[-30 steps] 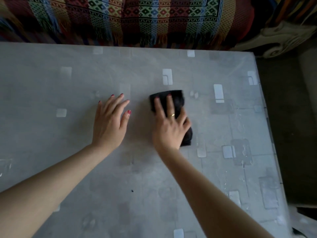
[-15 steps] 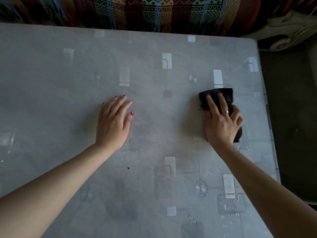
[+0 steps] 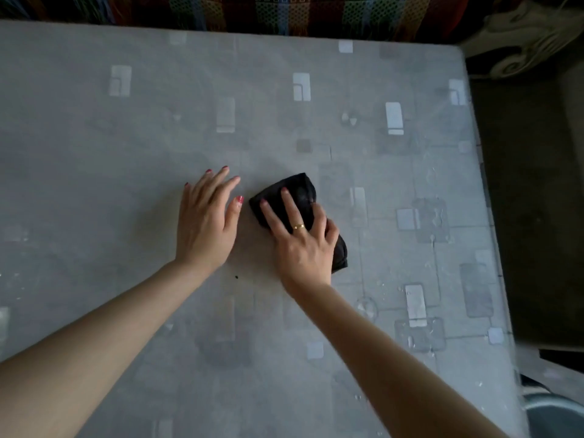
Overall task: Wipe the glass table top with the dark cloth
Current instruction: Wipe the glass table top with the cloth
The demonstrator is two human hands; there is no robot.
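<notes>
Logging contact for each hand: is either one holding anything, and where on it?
The right hand presses flat on top of the dark cloth. The left hand holds nothing, resting on the glass table top.

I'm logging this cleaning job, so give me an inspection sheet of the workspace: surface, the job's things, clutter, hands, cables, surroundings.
Surface: grey patterned glass table top, water droplets near its right edge, a small dark speck near the middle.
Job's things: dark cloth, bunched, lying on the table near the middle.
Clutter: nothing seen.
Hands: left hand flat on the glass beside the cloth; right hand, wearing a ring, presses on the cloth with fingers spread.
Cables: nothing seen.
Surroundings: striped woven fabric along the far edge, pale carved furniture at far right, a metal basin rim at the near right corner.
</notes>
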